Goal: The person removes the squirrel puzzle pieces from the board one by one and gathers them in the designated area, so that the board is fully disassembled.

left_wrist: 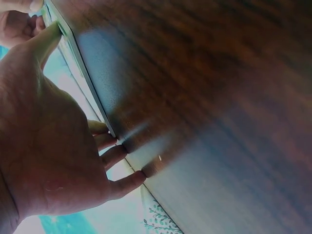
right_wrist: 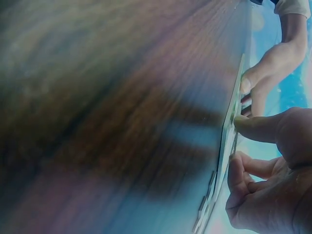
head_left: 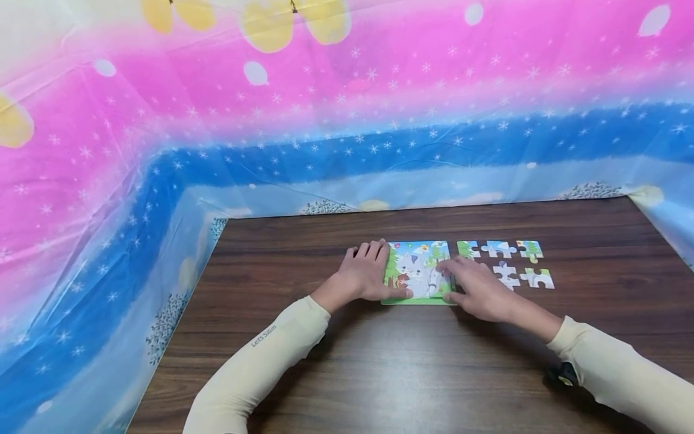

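A square picture puzzle in a green-edged tray lies on the table, showing a white cartoon animal among trees. My left hand rests along its left side, fingers stretched out and thumb lying over the lower front edge. At the lower right corner, my right hand holds a puzzle piece between thumb and fingertips, against the picture. In the right wrist view, the right thumb and curled fingers meet the tray's thin edge. How well the piece sits is hidden by the fingers.
Several loose puzzle pieces lie in two rows right of the tray, among them a blue and white one and a green and white one. The dark wooden table meets a pink and blue patterned cloth at its back and left.
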Demonstrator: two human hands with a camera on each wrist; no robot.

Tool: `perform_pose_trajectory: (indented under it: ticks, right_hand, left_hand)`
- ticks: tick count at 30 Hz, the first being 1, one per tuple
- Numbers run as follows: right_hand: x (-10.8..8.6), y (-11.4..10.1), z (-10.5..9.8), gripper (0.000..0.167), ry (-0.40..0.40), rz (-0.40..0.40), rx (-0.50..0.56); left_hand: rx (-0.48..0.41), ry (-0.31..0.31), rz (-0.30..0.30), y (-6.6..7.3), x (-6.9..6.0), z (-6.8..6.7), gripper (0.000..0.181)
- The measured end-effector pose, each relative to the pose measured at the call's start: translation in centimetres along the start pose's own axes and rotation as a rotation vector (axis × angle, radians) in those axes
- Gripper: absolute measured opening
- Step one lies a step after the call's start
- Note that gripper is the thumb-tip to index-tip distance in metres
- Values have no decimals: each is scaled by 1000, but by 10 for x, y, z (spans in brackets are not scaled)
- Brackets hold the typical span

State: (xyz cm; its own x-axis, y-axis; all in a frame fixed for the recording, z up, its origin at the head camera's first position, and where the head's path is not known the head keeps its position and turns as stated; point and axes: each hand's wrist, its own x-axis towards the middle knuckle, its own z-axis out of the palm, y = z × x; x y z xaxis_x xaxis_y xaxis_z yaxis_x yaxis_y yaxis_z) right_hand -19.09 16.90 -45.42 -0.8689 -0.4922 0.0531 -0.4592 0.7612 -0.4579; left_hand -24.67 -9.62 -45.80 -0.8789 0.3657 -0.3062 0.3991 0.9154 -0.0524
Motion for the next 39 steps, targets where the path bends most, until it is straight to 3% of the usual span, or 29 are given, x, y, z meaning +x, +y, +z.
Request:
perform_pose_trajectory:
  ticks: [7, 16, 29, 39]
  right_hand:
    - [-11, 6, -10, 56, 24, -5, 11]
    - [-59, 40, -28, 52, 97, -54, -78]
    - [-122, 99, -46, 55, 63, 88, -157]
    - [-128, 110, -51, 54, -16, 182, -55]
  left_hand:
    - [-22, -1, -3, 1, 0, -3, 127]
    - [-21, -28, -24, -2, -2, -2, 128]
    - [-42, -32, -11, -2, -8, -5, 126]
    - [-49, -12, 10, 1, -14, -11, 124]
